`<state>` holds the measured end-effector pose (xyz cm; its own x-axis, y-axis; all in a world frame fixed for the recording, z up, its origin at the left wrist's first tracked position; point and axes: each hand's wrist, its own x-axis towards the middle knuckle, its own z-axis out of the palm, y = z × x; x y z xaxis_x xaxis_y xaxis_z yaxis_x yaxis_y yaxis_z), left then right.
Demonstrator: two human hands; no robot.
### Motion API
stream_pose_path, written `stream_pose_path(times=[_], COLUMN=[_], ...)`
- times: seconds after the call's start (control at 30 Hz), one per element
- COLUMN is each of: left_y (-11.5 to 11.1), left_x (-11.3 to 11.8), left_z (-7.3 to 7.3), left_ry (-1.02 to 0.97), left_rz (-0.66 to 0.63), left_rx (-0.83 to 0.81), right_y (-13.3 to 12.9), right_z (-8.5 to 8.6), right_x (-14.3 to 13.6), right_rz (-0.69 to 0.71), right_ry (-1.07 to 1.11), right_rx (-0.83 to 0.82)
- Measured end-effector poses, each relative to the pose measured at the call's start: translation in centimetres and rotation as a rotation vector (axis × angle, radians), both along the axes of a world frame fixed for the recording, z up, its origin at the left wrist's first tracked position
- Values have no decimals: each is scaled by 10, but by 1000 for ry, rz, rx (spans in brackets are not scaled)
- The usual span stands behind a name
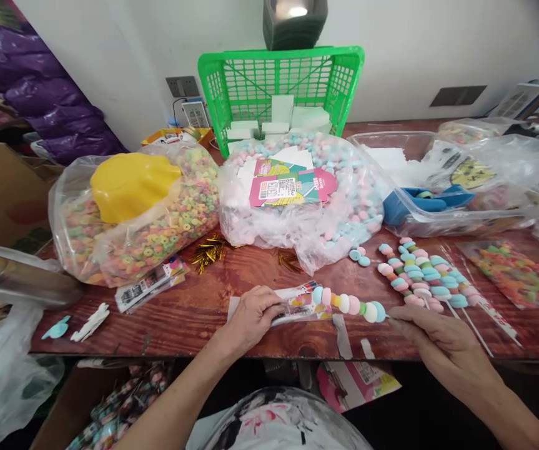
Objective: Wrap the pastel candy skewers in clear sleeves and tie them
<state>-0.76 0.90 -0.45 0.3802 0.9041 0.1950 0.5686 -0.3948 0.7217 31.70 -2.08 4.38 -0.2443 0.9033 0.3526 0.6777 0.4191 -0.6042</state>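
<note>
While the right hand [442, 340] is pinching the stick end of a candy skewer [348, 304] above the table [157, 325], left-hand [253, 315] fingers are pressing on printed wrappers [297, 306]; whether they're gripping, can't tell.

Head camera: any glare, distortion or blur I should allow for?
Head view: white glare on the glossy dark box; glints on the purple plastic; silver metal cylinder stretched at left edge; upper-right corner dark; small print on the pink-and-green cards blurred.
</note>
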Motion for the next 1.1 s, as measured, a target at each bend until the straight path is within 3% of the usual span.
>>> stream_pose_path(times=[0.27, 0.57, 0.83, 0.97, 1.1], left_y=[4, 10, 10, 9, 8], left_x=[1, 0, 0, 1, 4], left_z=[-6, -1, -3, -6, -6], left_ry=[-61, -69, -54, -60, -32], left_rz=[77, 78, 33, -25, -99], left_rx=[-18, -117, -101, -61, 0], right_y=[4, -1, -2, -5, -3], right_z=[8, 5, -10, -4, 0], right_x=[-4, -5, -2, -18, -40], right_rz=[-13, 51, 176, 196, 251], right_ry=[-25, -26, -264, -410, -482], right_rx=[-78, -65, 218, 384, 394])
